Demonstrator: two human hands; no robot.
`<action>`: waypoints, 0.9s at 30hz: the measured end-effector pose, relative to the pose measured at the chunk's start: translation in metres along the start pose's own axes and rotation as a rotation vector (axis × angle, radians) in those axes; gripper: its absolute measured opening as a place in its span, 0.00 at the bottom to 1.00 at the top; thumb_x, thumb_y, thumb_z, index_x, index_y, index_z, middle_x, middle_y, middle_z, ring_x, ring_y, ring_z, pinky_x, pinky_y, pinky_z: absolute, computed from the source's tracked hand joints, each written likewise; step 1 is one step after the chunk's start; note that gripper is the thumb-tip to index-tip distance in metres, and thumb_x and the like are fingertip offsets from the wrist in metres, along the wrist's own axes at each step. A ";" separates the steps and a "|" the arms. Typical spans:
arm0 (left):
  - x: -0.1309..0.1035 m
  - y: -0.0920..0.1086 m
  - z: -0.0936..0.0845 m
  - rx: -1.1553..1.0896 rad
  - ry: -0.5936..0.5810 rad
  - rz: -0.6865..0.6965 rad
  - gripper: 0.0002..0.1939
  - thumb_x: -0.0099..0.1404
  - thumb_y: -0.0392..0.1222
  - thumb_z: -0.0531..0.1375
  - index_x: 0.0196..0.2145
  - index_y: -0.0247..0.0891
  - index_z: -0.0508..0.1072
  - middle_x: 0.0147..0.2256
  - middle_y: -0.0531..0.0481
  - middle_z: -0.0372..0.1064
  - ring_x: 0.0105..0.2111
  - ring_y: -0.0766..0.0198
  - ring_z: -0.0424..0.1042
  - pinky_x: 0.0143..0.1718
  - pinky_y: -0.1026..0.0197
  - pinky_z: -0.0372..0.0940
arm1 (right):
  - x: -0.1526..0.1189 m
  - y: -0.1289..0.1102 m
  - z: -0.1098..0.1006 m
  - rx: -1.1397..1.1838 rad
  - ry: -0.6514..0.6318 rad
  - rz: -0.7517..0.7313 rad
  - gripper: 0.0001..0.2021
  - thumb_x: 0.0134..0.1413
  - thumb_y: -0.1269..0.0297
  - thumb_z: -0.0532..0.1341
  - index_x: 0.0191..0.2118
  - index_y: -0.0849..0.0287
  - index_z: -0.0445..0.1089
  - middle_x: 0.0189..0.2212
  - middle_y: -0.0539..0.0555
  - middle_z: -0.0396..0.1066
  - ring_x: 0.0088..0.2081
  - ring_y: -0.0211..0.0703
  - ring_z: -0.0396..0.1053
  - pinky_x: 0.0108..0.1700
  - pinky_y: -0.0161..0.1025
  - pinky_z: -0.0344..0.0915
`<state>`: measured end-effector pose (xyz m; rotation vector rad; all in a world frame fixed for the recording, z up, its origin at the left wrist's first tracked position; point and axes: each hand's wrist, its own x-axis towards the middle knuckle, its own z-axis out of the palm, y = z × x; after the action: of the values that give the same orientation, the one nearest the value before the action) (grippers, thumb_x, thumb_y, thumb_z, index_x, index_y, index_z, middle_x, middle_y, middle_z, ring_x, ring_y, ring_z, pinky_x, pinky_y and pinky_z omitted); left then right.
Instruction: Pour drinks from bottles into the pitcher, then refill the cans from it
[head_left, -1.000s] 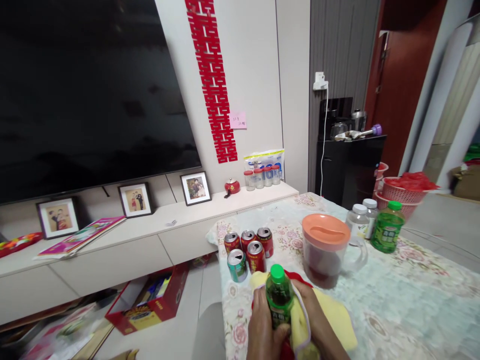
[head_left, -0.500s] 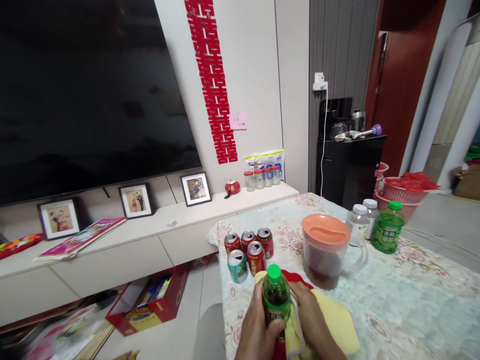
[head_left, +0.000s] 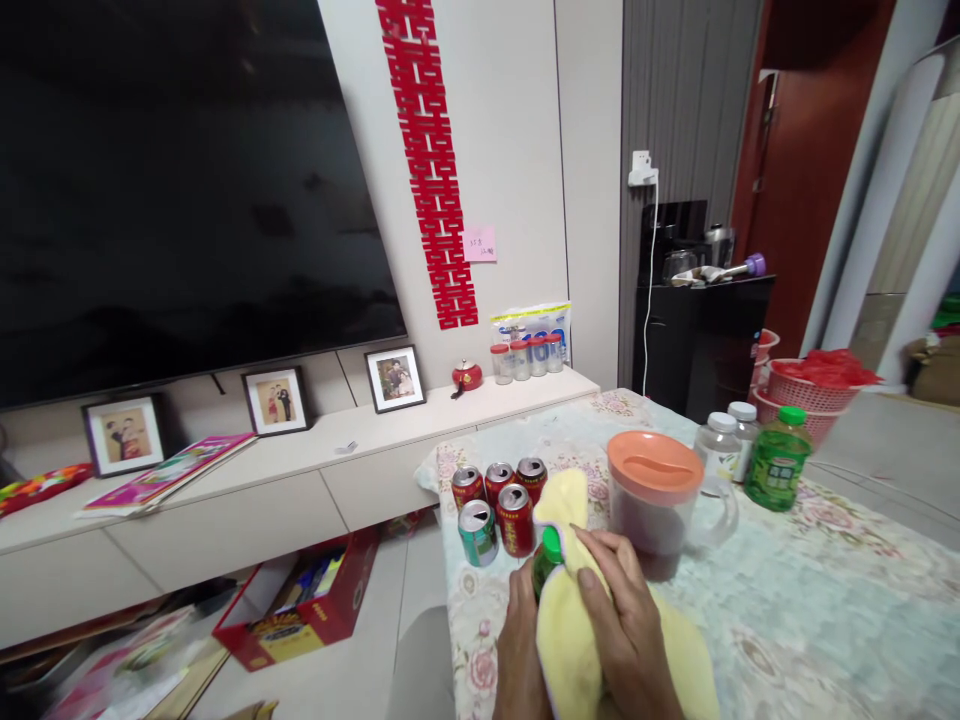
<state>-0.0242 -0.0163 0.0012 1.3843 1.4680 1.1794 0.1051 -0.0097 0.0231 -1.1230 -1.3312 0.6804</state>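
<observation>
My left hand (head_left: 520, 640) is wrapped round a green-capped drink bottle (head_left: 552, 545) just over the near side of the table. Most of the bottle is covered by a yellow cloth (head_left: 571, 630) with a purple edge. In my right hand (head_left: 626, 615) the cloth is gripped and pressed against the bottle's cap and upper side. Part of the cloth stands up beyond the cap, and more yellow cloth hangs below my right wrist. Close by stand several opened drink cans, red ones (head_left: 516, 522) and a teal one (head_left: 478, 533).
A clear pitcher (head_left: 651, 520) with an orange lid stands right of my hands. Beyond it are white-capped jars (head_left: 718, 445) and a larger green bottle (head_left: 778, 460). A flowered tablecloth (head_left: 817, 600) covers the table. On the left, a low cabinet (head_left: 225, 500) carries framed photos (head_left: 395, 378).
My right hand has brought the yellow cloth up over the bottle and its cap, hiding most of it. The bottle sits slightly lower between my hands. The cans and pitcher have stayed put.
</observation>
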 end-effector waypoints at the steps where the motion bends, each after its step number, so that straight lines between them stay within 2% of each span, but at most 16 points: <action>1: 0.000 -0.001 0.001 -0.010 0.014 -0.008 0.26 0.72 0.53 0.52 0.62 0.40 0.66 0.63 0.41 0.68 0.65 0.50 0.64 0.67 0.53 0.58 | 0.001 0.005 0.003 0.029 -0.007 0.052 0.25 0.66 0.44 0.54 0.56 0.54 0.77 0.57 0.60 0.71 0.60 0.55 0.68 0.63 0.46 0.63; 4: -0.002 -0.007 0.004 0.041 0.052 0.114 0.29 0.70 0.50 0.55 0.64 0.38 0.63 0.67 0.37 0.63 0.68 0.49 0.60 0.70 0.51 0.53 | 0.004 0.029 0.010 0.096 -0.019 0.224 0.31 0.62 0.36 0.53 0.49 0.57 0.78 0.55 0.62 0.74 0.58 0.57 0.70 0.61 0.46 0.65; 7: -0.005 -0.010 0.006 0.124 -0.013 0.223 0.37 0.63 0.43 0.61 0.68 0.36 0.56 0.70 0.33 0.54 0.71 0.47 0.53 0.72 0.48 0.49 | 0.008 0.049 0.010 0.099 -0.074 0.263 0.28 0.60 0.36 0.53 0.37 0.56 0.78 0.44 0.61 0.80 0.46 0.55 0.74 0.52 0.46 0.70; 11: -0.005 -0.006 0.008 0.143 -0.136 0.112 0.43 0.60 0.36 0.61 0.69 0.32 0.49 0.68 0.29 0.56 0.70 0.46 0.55 0.72 0.47 0.50 | 0.013 0.058 0.006 0.086 -0.186 0.249 0.23 0.57 0.43 0.55 0.32 0.58 0.77 0.33 0.58 0.80 0.36 0.53 0.75 0.45 0.46 0.72; 15: -0.006 -0.010 0.006 0.119 -0.189 0.057 0.50 0.55 0.31 0.61 0.70 0.29 0.42 0.66 0.26 0.59 0.68 0.46 0.61 0.71 0.49 0.51 | 0.012 0.057 0.006 -0.034 -0.227 0.225 0.18 0.53 0.49 0.58 0.29 0.56 0.79 0.31 0.57 0.79 0.37 0.55 0.74 0.45 0.48 0.69; 18: -0.007 -0.019 -0.006 0.099 -0.242 0.045 0.51 0.55 0.30 0.60 0.72 0.30 0.39 0.69 0.28 0.55 0.71 0.48 0.55 0.73 0.51 0.47 | 0.007 0.058 0.008 -0.161 -0.214 0.204 0.13 0.51 0.55 0.60 0.28 0.54 0.80 0.30 0.58 0.77 0.38 0.57 0.71 0.46 0.49 0.65; 21: -0.007 -0.022 -0.018 0.129 -0.257 0.057 0.52 0.51 0.27 0.58 0.72 0.33 0.44 0.72 0.34 0.51 0.73 0.49 0.49 0.74 0.50 0.44 | 0.002 0.059 0.009 -0.238 -0.195 0.191 0.12 0.48 0.59 0.61 0.31 0.52 0.83 0.31 0.60 0.75 0.40 0.59 0.69 0.47 0.51 0.63; 24: -0.006 -0.016 -0.021 0.159 -0.204 0.080 0.50 0.45 0.26 0.58 0.68 0.38 0.57 0.67 0.39 0.61 0.70 0.46 0.56 0.71 0.50 0.49 | 0.001 0.057 0.008 -0.229 -0.212 0.193 0.13 0.49 0.60 0.61 0.35 0.52 0.84 0.32 0.60 0.77 0.40 0.59 0.71 0.48 0.51 0.64; 27: -0.007 -0.008 -0.016 0.170 -0.146 0.099 0.45 0.43 0.28 0.58 0.62 0.38 0.66 0.60 0.41 0.69 0.64 0.47 0.63 0.67 0.53 0.55 | 0.002 0.053 0.004 -0.149 -0.237 0.207 0.18 0.55 0.55 0.57 0.41 0.54 0.83 0.38 0.60 0.81 0.43 0.57 0.75 0.51 0.50 0.68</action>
<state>-0.0411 -0.0244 -0.0030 1.6396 1.4367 1.0079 0.1128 0.0123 -0.0244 -1.3455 -1.4980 0.8992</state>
